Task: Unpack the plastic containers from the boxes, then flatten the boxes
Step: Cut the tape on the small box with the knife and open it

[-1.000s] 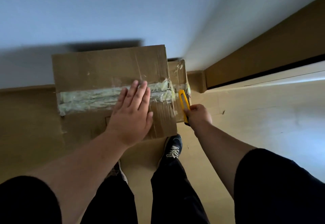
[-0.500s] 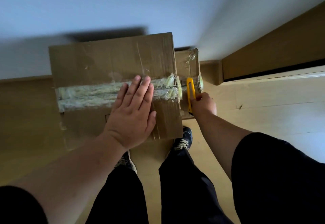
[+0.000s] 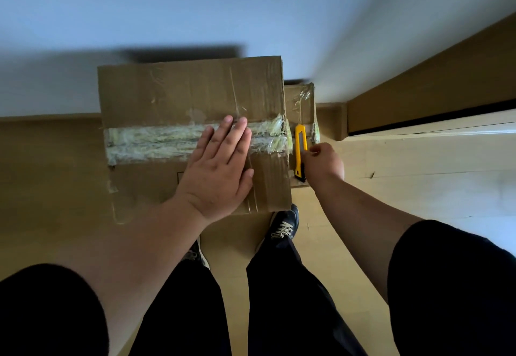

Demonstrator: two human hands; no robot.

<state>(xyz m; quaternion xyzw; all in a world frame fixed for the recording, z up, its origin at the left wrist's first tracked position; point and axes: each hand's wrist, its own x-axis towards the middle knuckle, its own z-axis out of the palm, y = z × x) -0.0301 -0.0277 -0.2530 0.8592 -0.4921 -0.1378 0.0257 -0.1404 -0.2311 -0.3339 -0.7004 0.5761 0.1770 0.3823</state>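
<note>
Box (image 3: pixel 192 98) taped shut, on floor ahead of feet. Left hand (image 3: pixel 216 171) flat, fingers straight, pressing box top across tape (image 3: pixel 156 140). Right hand (image 3: pixel 324 164) grips yellow knife (image 3: pixel 300 149) at box right side. Risk: blade slips toward left fingertips, or cuts deep into containers presumably inside.

The yellow plastic utility knife (image 3: pixel 300 151) has been raised along the taped right side of the brown cardboard box (image 3: pixel 178 98) by the right hand (image 3: pixel 324 163), approx. to the tape band's level vs. 1.0 s ago.
</note>
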